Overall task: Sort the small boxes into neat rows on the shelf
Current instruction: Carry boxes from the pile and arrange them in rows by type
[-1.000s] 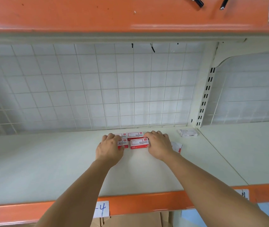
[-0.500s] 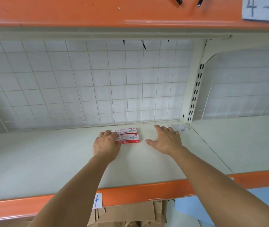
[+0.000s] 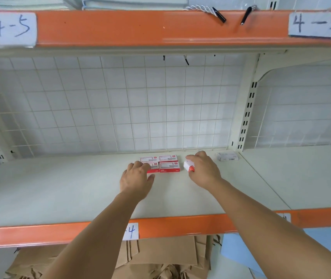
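I am pinching a red-and-white box in my right hand, aiming to square it flush beside the four-box block that my left hand is steadying with fingers resting on it.

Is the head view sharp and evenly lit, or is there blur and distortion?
Head view: soft, even light; the right hand and the box it holds look slightly blurred; wide-angle lens bends the orange beam; print on the boxes is unreadable.
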Demonstrator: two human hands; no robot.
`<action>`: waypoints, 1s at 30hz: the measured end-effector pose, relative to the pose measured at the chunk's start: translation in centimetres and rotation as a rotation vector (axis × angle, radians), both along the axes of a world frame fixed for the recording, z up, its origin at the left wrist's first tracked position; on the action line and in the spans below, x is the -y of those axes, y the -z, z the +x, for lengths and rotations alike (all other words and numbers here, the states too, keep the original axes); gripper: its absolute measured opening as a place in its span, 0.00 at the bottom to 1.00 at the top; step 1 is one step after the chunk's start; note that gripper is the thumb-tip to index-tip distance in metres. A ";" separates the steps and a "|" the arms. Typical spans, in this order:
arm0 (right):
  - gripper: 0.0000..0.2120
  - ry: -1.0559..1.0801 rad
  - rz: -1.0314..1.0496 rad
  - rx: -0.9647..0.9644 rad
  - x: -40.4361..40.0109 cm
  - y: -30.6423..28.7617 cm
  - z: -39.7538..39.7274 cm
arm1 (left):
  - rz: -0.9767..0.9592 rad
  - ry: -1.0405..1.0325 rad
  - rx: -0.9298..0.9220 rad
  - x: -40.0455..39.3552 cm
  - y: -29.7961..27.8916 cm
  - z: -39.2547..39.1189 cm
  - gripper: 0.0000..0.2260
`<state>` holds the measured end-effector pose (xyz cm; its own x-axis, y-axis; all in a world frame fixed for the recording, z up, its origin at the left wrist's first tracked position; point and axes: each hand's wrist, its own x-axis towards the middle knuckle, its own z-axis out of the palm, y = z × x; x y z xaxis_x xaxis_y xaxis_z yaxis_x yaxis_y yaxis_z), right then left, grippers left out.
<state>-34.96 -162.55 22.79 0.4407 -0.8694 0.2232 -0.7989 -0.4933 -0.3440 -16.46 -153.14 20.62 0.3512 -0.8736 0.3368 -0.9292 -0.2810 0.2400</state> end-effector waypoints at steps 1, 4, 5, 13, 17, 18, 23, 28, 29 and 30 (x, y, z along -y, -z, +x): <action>0.23 -0.033 -0.013 0.004 -0.4 -0.2 0.9 | -0.006 -0.007 -0.006 -0.3 0.0 0.6 0.16; 0.27 -0.107 -0.009 0.021 -1.6 -0.7 4.3 | -0.016 -0.014 -0.024 -1.4 -0.1 2.8 0.17; 0.28 -0.121 0.010 0.045 -2.1 -0.8 5.5 | -0.014 -0.015 -0.032 -1.8 -0.2 3.7 0.17; 0.24 -0.200 0.081 0.079 -6.0 -0.8 15.6 | 0.036 0.063 -0.144 -5.4 -0.4 12.5 0.20; 0.22 -0.222 0.097 0.065 -7.5 -0.4 20.0 | 0.043 0.119 -0.217 -6.5 -0.2 16.0 0.24; 0.21 -0.234 0.096 0.057 -7.8 -0.3 20.9 | 0.036 0.122 -0.229 -6.6 -0.1 16.7 0.24; 0.20 -0.260 0.082 0.012 -8.2 0.1 24.5 | 0.023 0.101 -0.291 -6.6 0.2 19.1 0.23; 0.20 -0.143 -0.012 0.018 -7.4 0.4 27.3 | -0.094 0.012 -0.515 -5.4 -0.1 20.2 0.13; 0.20 -0.120 -0.013 0.017 -7.3 0.5 27.8 | -0.102 0.021 -0.579 -5.2 -0.3 20.2 0.11; 0.19 -0.102 -0.003 0.018 -7.2 0.6 28.1 | -0.096 0.033 -0.627 -5.0 -0.3 20.3 0.10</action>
